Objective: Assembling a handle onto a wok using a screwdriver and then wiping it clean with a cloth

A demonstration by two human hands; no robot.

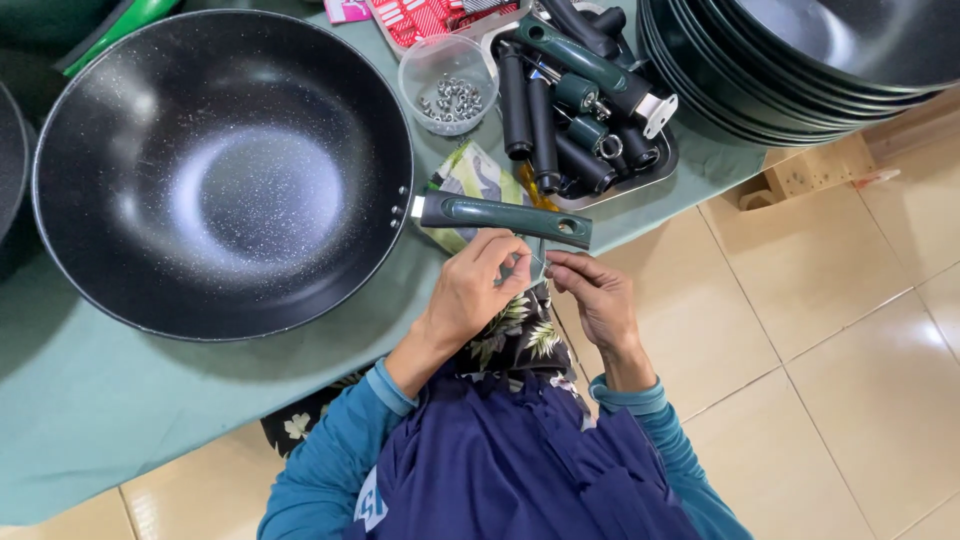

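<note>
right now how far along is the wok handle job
Done: one handle sits against the wok rim; whether it is screwed fast cannot be told. In hand: the left hand and right hand pinch something small and thin between the fingertips, just below that handle. Left: a tray of loose handles, a tub of small metal fittings and a stack of woks with no handles showing.
</note>
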